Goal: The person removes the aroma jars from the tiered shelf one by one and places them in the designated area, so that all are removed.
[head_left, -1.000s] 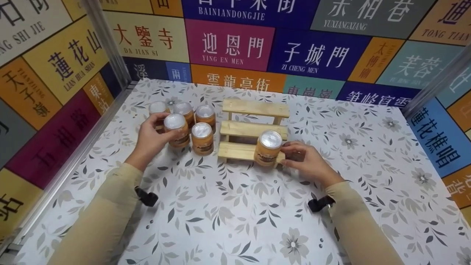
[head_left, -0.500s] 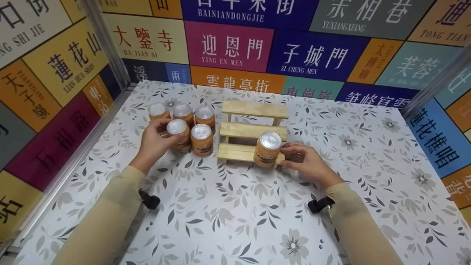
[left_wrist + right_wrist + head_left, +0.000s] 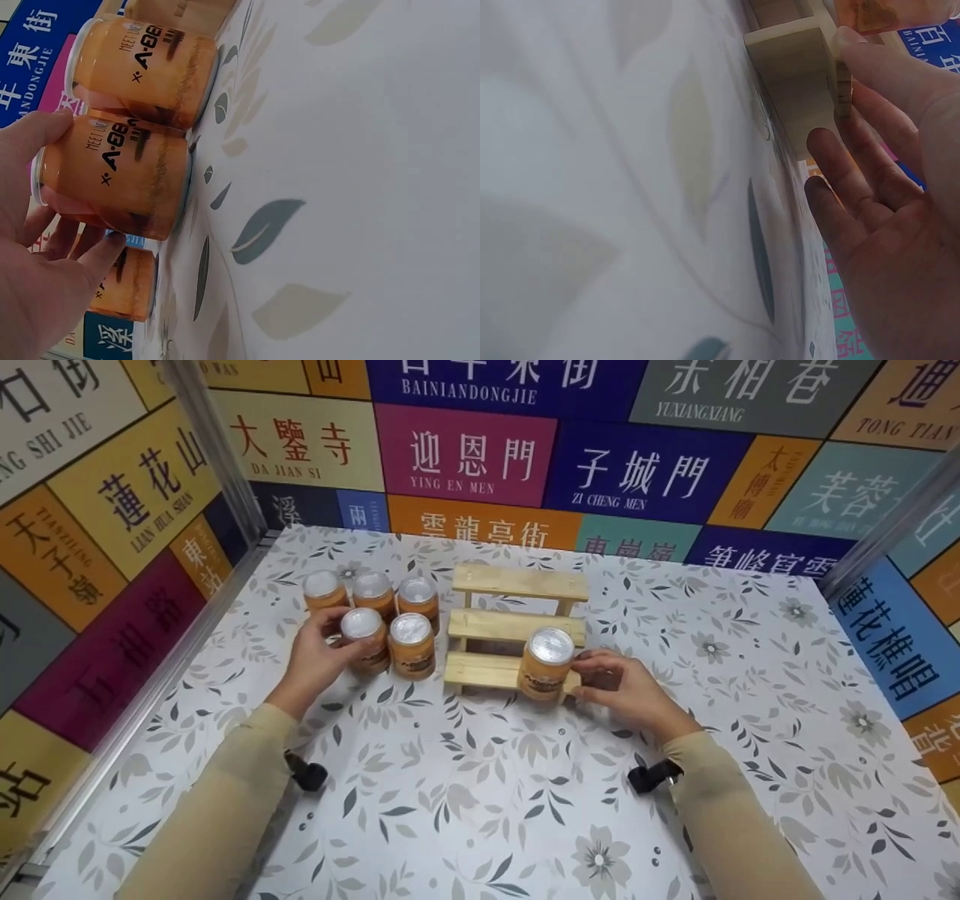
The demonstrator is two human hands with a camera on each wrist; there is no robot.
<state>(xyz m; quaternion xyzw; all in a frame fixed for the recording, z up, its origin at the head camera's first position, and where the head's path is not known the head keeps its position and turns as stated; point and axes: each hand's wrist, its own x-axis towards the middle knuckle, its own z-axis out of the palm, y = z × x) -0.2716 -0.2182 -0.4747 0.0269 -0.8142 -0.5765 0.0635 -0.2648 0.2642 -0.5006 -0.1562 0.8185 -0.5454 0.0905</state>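
Observation:
My left hand grips an orange drink can with a silver top, thumb on one side and fingers on the other. This can stands upright at the front left of a group, right beside another can. A three-step wooden stand is to the right of the group. One more can stands upright on the right end of its lowest step. Beside that can, my right hand pinches the end of the step between thumb and index finger, its other fingers loosely extended.
Behind the held can stand three more cans, at the left, middle and right. A white floral cloth covers the table. Colourful sign-printed panels close off the back and both sides.
My left hand has brought its can down and slightly towards me, into line with the other front can. My right hand and the can on the stand have stayed in place.

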